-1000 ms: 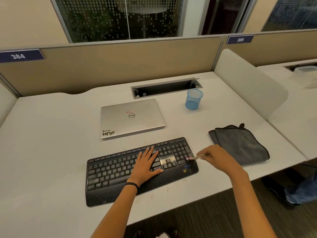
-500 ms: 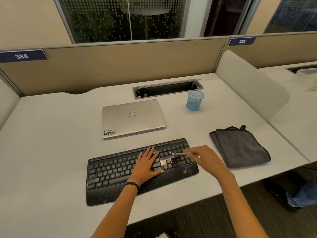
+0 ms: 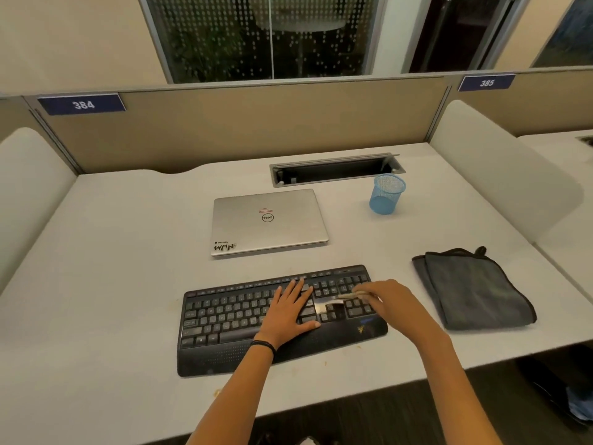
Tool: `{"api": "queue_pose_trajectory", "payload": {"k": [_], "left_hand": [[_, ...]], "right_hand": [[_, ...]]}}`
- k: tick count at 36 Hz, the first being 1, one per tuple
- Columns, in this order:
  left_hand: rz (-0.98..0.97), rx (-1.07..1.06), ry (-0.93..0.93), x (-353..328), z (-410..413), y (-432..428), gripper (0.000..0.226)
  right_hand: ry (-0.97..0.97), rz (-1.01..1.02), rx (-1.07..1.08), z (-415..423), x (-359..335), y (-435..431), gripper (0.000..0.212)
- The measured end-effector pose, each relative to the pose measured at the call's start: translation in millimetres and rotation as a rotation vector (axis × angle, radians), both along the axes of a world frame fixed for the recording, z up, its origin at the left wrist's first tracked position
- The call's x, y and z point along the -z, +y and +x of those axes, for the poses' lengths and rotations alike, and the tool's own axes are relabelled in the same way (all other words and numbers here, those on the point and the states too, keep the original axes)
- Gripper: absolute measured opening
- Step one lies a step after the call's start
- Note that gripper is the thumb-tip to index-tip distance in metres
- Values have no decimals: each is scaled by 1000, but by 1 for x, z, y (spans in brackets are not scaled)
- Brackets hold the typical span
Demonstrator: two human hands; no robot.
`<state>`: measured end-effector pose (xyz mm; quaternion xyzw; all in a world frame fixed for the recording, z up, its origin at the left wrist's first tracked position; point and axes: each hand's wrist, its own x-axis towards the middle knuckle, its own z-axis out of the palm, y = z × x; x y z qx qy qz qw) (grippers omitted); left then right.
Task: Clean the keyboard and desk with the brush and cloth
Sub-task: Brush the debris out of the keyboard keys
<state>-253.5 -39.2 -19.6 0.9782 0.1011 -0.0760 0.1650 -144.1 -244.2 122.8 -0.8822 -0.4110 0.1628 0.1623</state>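
A: What's the risk right now?

B: Mostly the keyboard shifting. The left hand lies flat on the keys, fingers straight and a little spread, thumb out along the wrist rest. If that press lets up, a sideways stroke of the brush could skid the board across the desk.

A: And the right hand?

B: Its fingers are curled round the brush handle, pinching it. The tip points toward the left fingertips, over the small key block between the two hands. The brush is blurred, so I can't tell whether the bristles touch the keys. Too hard a stroke could, I'd judge, lift a keycap or push crumbs deeper between the keys. Flicked grit could also land on the closed laptop beyond the left fingertips.

A: Anything with the cloth?

B: It lies folded on the desk, out past the right knuckles and apart from the keyboard. It's untouched, so the wiping isn't done yet. Dust swept that way would dirty it before use.

A: How does the keyboard look?

B: Black and full width, with a broad wrist rest under the left palm. There's a pale shiny patch among the keys between the left fingers and the brush tip. It could be glare or a bare plate, I can't say which. A yellowish speck shows on the wrist rest below the right hand, and there are brownish marks on the desk near its front edge.
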Motion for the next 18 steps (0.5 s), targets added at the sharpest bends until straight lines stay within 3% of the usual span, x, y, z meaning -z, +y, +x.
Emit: {"api": "queue_pose_trajectory", "payload": {"k": [18], "left_hand": [[0,-46,11,0,-1,-6,82]], "right_hand": [[114,-117,-97,10,-1,0,22]]}}
